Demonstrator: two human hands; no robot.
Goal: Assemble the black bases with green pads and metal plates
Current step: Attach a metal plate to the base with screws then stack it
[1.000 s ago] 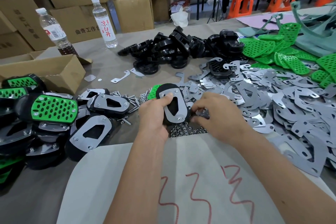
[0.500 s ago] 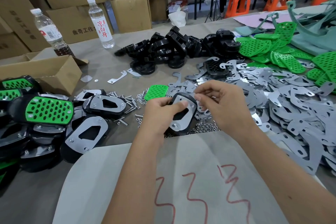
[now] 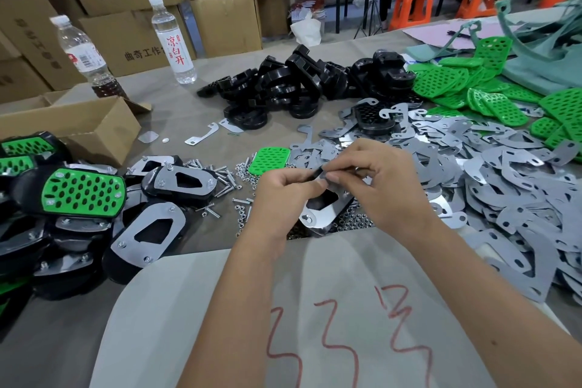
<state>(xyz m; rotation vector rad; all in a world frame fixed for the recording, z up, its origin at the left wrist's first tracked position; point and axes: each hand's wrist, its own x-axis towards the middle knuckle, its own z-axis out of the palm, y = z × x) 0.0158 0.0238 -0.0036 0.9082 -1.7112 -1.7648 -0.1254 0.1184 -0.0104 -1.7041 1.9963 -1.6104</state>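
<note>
Both hands, left hand (image 3: 280, 195) and right hand (image 3: 382, 186), grip the half-hidden black base (image 3: 321, 208).

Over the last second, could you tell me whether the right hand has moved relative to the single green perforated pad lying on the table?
Yes. The right hand has risen from the loose nuts to the assembly's top end, nearer the green perforated pad.

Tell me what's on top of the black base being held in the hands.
A metal plate lies on the black base, with a bolt at its near end. Left hand and right hand cover its far end.
</note>
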